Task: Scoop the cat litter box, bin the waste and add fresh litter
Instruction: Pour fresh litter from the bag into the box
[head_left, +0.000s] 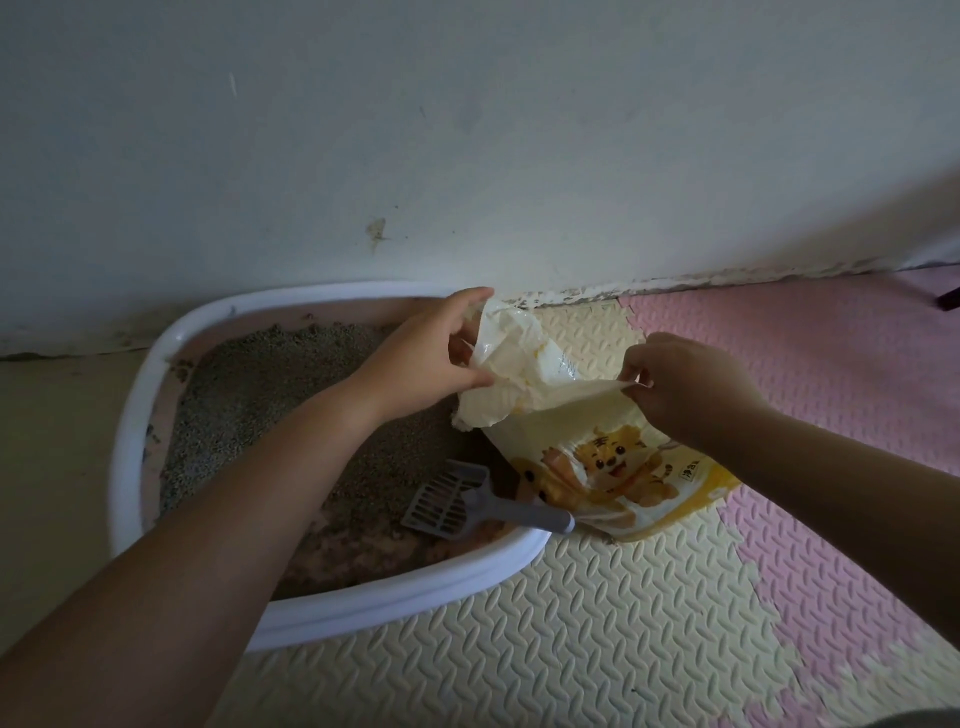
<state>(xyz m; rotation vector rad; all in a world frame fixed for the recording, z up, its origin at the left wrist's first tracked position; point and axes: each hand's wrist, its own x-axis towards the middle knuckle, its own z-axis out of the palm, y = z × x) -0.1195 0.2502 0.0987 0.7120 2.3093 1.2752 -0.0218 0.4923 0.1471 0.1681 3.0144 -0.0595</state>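
The box (126, 441) sits on the mat (571, 623) against the wall, with grey litter spread inside. The bag (613, 467) leans at its right rim. The left hand (431, 358) grips the far lip of its mouth and the right hand (691, 384) pinches the near lip, fingers clamped on plastic. If the limp bag tips early or a lip slips, litter likely spills onto the mat. The scoop (452, 501) lying in the box could get buried.

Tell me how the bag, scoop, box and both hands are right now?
Litter bag: top held apart by both hands.
Scoop: lying in the box, handle on rim, unheld.
Litter box: uncovered, grey litter inside.
Left hand: grips the bag's left flap.
Right hand: pinches the bag's right flap.
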